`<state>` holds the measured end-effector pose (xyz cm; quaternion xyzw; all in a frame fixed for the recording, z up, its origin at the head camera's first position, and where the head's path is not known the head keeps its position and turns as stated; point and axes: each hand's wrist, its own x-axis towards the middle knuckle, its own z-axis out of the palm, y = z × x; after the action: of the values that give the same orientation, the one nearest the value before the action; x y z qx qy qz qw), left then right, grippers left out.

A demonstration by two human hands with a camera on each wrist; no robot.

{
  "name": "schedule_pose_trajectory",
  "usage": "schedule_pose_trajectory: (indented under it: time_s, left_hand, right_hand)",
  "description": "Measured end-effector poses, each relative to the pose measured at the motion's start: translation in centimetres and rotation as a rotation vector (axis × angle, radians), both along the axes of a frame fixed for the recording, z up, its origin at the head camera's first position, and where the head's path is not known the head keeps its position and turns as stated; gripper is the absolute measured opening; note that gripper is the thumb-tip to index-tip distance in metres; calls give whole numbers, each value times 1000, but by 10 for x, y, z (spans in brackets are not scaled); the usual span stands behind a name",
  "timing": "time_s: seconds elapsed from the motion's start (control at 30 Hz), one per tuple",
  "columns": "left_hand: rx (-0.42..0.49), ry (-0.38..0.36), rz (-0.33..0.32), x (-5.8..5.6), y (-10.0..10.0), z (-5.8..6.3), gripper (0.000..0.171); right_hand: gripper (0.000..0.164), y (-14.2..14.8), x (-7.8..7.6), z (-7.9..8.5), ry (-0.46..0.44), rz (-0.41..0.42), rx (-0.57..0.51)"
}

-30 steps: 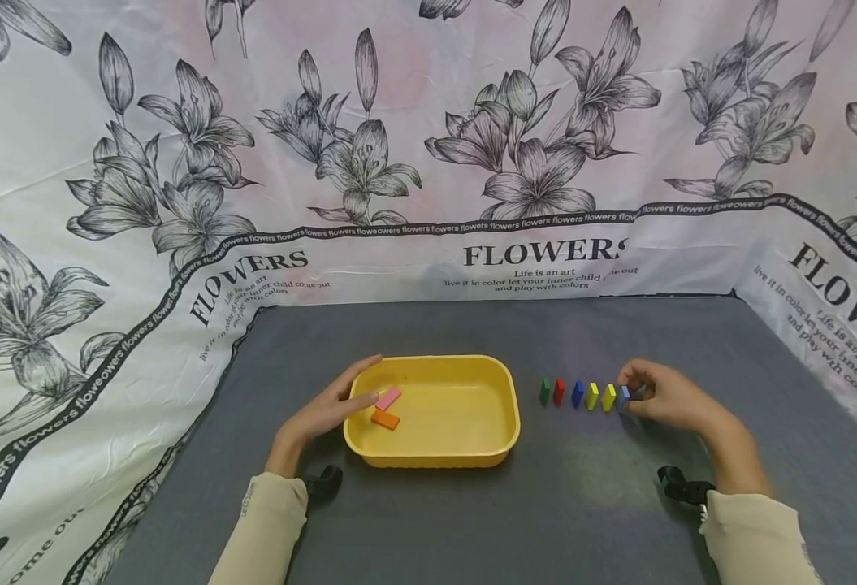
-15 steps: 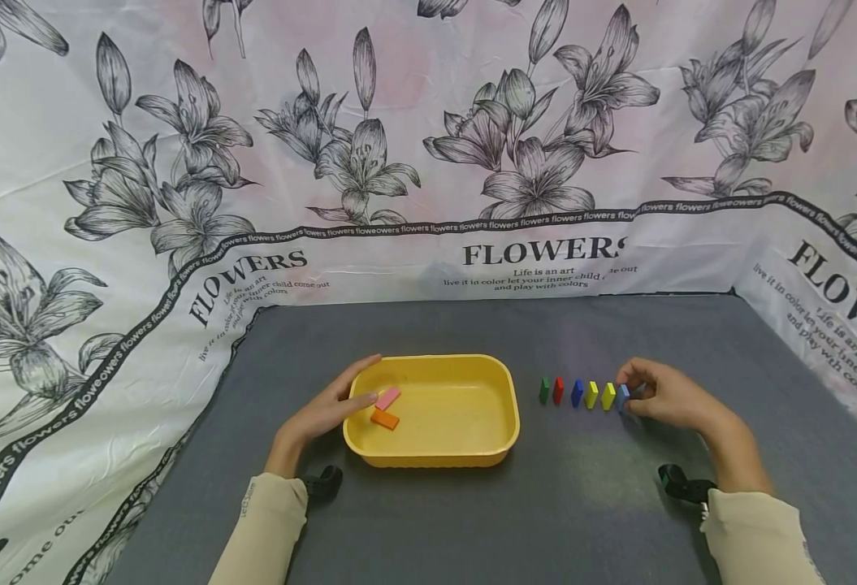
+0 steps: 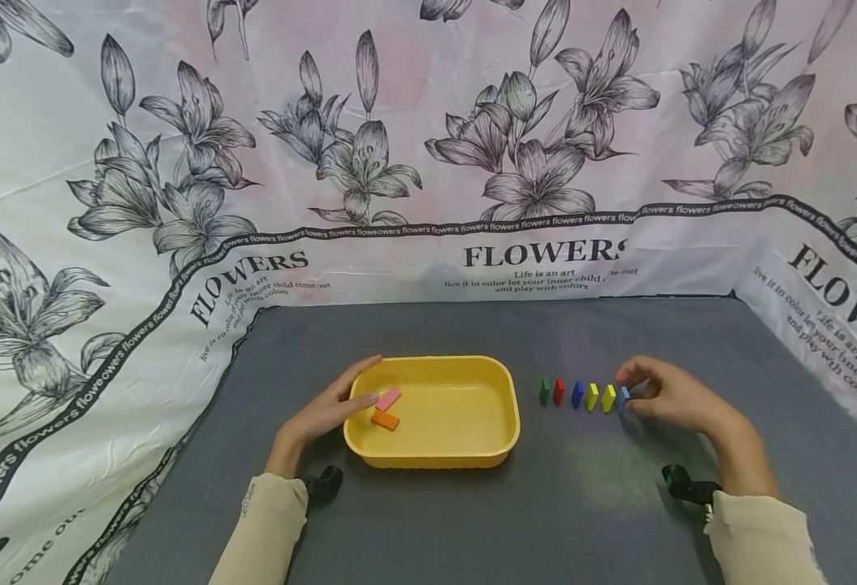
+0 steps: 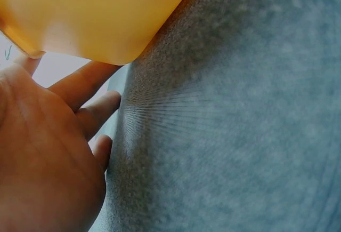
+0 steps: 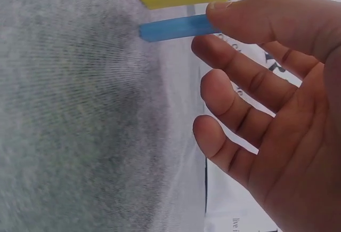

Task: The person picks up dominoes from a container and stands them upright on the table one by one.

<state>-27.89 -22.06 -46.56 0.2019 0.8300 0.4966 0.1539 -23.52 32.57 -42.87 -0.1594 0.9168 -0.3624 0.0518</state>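
Observation:
My left hand (image 3: 326,410) holds the left end of a yellow plastic tray (image 3: 435,461), thumb over the rim and fingers along the outside. From the left wrist view, the tray's wall (image 4: 101,13) stands above the spread fingers. A pink block (image 3: 387,399) and an orange block (image 3: 385,419) lie in the tray near the thumb. On the right, my right hand (image 3: 673,398) pinches a light blue block (image 3: 623,397) upright at the end of a row. In the right wrist view, the thumb is at the block's upper end and the other fingers are loosely bent.
Left of the light blue block, the upright row runs through two yellow blocks (image 3: 608,397), a dark blue one (image 3: 577,395), a red one (image 3: 559,392) and a green one (image 3: 544,392). A flower-printed cloth (image 3: 399,268) rises behind the grey table (image 3: 472,528).
My right wrist and forearm have shifted slightly to the right, while the fingertips stay at the light blue block. The left hand, tray and row of blocks keep their places.

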Motion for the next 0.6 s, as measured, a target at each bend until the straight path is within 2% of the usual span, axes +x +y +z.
schedule_pose_trajectory:
  time_s: [0.3,0.6]
  left_hand:
    - [-3,-4,3,0,-1,-1,69]
    - [8,-8,2,0,-1,-1,68]
  right_hand:
    - [41,-2,4,12,106,6,-18]
    - [37,-16,5,20,204,-17,-30]
